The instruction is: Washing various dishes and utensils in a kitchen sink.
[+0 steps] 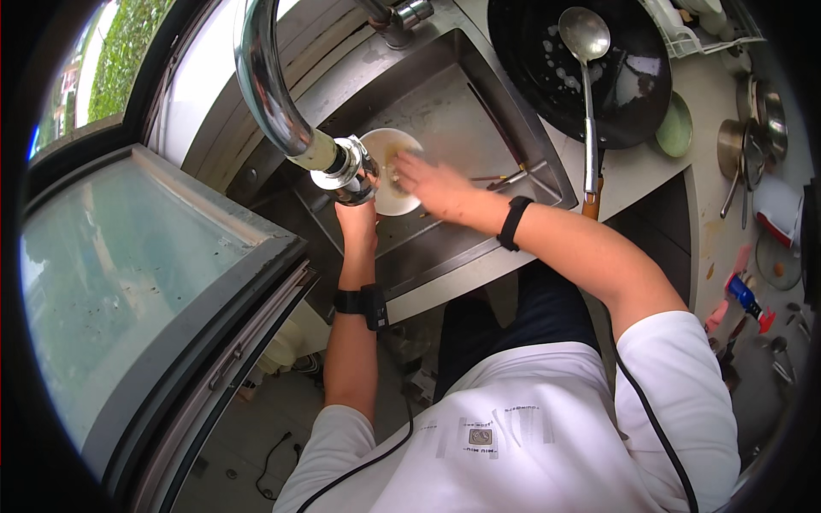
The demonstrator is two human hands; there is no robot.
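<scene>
A white bowl or deep plate with brownish residue inside is held over the stainless steel sink. My left hand grips its left side, the fingers mostly hidden behind the chrome faucet head. Over the inside of the dish is my right hand, blurred by motion, its fingers stretched out and nothing visible in them. Dark chopsticks lean along the right part of the sink, and more thin sticks lie near its front right corner.
A black wok with a metal ladle across it stands right of the sink. Beside it are a green bowl and a metal pot. An opened window pane juts in at left; the faucet neck arches overhead.
</scene>
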